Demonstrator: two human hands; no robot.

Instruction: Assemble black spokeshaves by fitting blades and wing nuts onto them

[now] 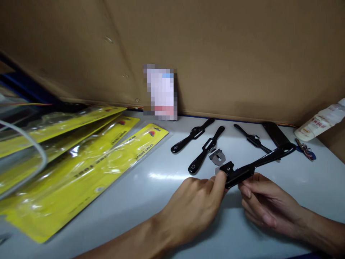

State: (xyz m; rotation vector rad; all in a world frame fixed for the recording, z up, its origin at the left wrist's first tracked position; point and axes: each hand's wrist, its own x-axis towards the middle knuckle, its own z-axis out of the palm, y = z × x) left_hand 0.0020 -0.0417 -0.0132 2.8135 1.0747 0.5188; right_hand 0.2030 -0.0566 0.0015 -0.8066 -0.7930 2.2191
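My left hand [194, 205] is closed on a black spokeshave [269, 157], with a small black plate [228, 167] pinched near its fingertips. A silvery edge shows beside that plate, partly hidden by the fingers. My right hand [272, 207] is closed under the middle of the spokeshave; its fingertips press together by the tool's underside, and what they grip is hidden. Just beyond, a grey metal blade [217, 157] lies on the table. Near it rest a black spokeshave body [207, 147], a second body [192, 135] and a third one [254, 139].
Yellow blister packs [121, 165] marked spoke shave spread over the left side, with a pale cable [40, 144] above them. A blurred panel [161, 93] leans against the cardboard wall [215, 54]. At right are a bottle [320, 122], keys [306, 149] and a black flat piece [276, 135].
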